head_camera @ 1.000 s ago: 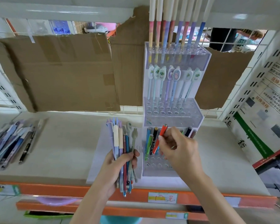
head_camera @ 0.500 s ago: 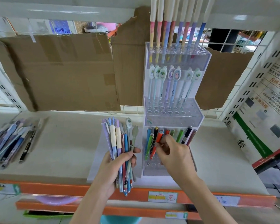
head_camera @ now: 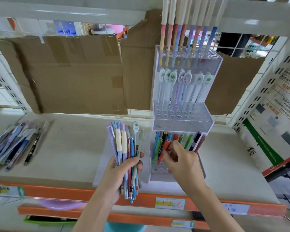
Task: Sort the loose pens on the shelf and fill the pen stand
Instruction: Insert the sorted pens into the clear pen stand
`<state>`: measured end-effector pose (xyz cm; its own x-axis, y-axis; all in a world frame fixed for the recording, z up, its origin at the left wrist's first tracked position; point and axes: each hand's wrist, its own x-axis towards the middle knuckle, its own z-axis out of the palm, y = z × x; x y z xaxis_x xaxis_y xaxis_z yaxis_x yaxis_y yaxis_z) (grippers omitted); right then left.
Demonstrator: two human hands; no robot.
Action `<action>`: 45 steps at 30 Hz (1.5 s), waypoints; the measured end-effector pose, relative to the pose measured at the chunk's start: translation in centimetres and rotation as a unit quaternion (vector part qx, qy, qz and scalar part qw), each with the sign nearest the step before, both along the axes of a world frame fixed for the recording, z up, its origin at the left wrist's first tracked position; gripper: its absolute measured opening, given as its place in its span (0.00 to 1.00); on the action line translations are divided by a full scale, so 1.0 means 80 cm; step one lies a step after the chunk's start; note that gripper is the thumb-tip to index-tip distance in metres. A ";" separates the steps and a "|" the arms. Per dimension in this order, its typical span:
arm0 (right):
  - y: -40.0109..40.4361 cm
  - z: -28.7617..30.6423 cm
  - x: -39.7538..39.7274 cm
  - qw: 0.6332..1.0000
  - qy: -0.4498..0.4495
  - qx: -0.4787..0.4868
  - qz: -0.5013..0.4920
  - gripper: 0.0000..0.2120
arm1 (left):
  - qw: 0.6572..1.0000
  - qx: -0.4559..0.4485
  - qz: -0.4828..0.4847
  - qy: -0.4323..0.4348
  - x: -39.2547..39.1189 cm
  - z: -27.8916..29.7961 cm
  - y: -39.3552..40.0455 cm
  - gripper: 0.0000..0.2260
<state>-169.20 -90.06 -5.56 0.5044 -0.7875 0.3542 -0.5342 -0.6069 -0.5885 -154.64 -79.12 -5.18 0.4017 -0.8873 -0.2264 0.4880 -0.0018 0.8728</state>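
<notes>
the left hand [head_camera: 122, 173] gripped a pen bundle [head_camera: 126, 156] beside the stand [head_camera: 182, 118], the right hand [head_camera: 182, 163] pinched an orange pen [head_camera: 165, 148] in its bottom tier (edge tag [head_camera: 170, 203] read "12元"), loose pens [head_camera: 15, 144] far left.

We cannot see the lower barrel of the red pen [head_camera: 166, 147] where the right hand [head_camera: 182, 162] covers it, nor the middle of the pen bundle [head_camera: 126, 151] wrapped by the left hand [head_camera: 120, 174]. The tall pens [head_camera: 187, 27] in the top tier of the pen stand [head_camera: 182, 118] run off the upper edge, and the loose pens [head_camera: 15, 144] on the shelf [head_camera: 70, 148] are cut by the left edge and too blurred for us to count. The print on the price tag [head_camera: 170, 203] and the poster [head_camera: 278, 118] is too small for us to read.
</notes>
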 end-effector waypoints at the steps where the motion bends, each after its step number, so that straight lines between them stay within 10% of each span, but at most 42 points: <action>1: 0.000 0.000 0.000 1.000 0.004 0.000 -0.002 0.11 | 1.000 -0.001 0.000 0.001 0.000 -0.001 0.001 0.07; 45: -0.002 -0.008 0.010 0.994 0.097 0.037 -0.045 0.12 | 1.000 -0.016 -0.001 -0.011 -0.003 -0.007 0.010 0.06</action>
